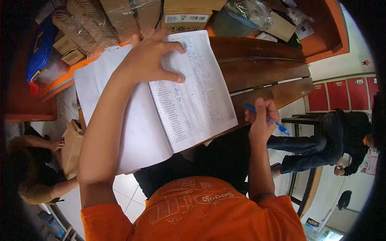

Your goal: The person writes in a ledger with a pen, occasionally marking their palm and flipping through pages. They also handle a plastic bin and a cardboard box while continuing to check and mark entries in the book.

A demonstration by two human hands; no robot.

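An open ledger [217, 86] of bound sheets lies on the wooden table, its right page covered in printed rows and blue handwriting. The left page [138, 132] is blank white and partly covered by my left forearm. My left hand [150, 56] rests over the top of the book near the spine, fingers spread, the thumb and a finger reaching onto the printed page. Off the book's right edge, my right hand [263, 120] is closed around a blue pen [283, 129], held above the table's near edge.
The slatted wooden table [261, 72] extends right. Behind it, an orange shelf holds cardboard boxes [187, 20], a tub [231, 20] and plastic wrap. A blue case [42, 48] is at left. One person [40, 168] crouches left by a paper bag [71, 148]; another [333, 138] sits right near red lockers [339, 94].
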